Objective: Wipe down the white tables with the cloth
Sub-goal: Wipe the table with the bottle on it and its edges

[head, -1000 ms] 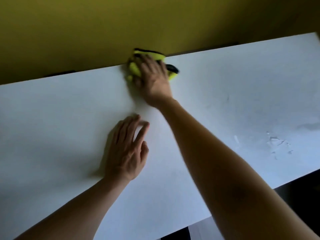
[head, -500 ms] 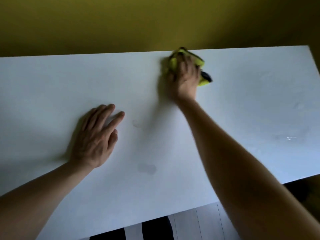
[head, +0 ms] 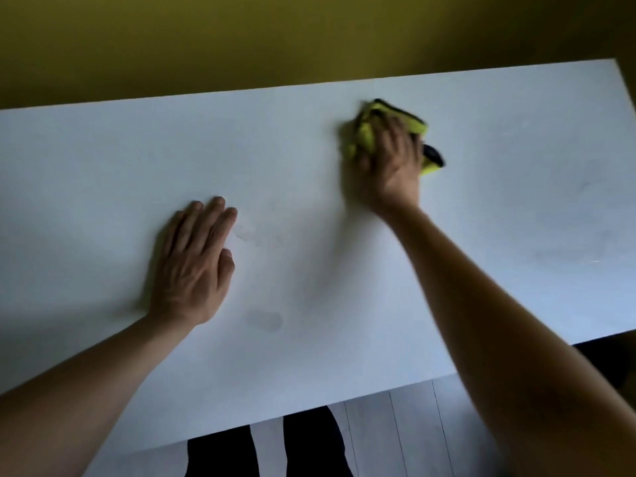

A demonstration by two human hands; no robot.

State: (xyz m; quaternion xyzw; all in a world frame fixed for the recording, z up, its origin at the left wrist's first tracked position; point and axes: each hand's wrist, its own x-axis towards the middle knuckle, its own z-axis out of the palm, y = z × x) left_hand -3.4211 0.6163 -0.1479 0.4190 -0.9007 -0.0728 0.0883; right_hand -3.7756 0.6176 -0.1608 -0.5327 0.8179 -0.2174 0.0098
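The white table (head: 103, 160) filled most of the head view, its far edge running along a yellow wall (head: 241, 36). The right hand (head: 389, 166) lay on the far right part of the tabletop, palm down, on top of a bunched yellow cloth (head: 366, 134) with a dark trim. The fingers (head: 395, 132) were curled over the cloth and pressed it against the surface; the hand and cloth were blurred, so the exact position of each finger could not be told. Parts of the cloth stuck out beyond the fingertips toward the wall and past the right side of the hand — a dark corner showed there. The cloth sat a little inside the far edge of the table, not touching the wall.

The left hand (head: 194, 266) rested flat on the tabletop, nearer the person and well apart from the cloth. Its fingers were straight and close together, pointing toward the wall, with the thumb tucked beside the palm. It held nothing.

Two faint greyish marks showed on the tabletop — one just beside the left fingertips (head: 246, 232), one near the left wrist (head: 265, 320). Below the near edge of the table, a pale plank floor (head: 395, 442) and the person's dark trouser legs (head: 309, 445) were visible.
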